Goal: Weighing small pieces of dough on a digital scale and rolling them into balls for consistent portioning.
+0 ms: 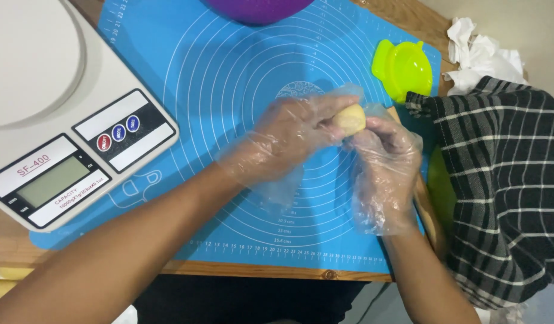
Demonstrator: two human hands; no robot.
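Over the blue baking mat (229, 78), the left hand (289, 135) and right hand (382, 159), both in thin plastic gloves, pinch a small pale dough ball (351, 119) between their fingertips. It looks soft, light, easily dented; cupping suits it. A kitchen scale (67, 114) sits left, a checked cloth (505, 186) right, a green mould (403, 69) and purple bowl (259, 9) beyond.

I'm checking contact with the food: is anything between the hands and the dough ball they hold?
Yes. Both the left hand and the right hand wear loose clear plastic gloves, so thin film lies between the fingers and the dough ball. Nothing else visible comes between them above the blue mat.
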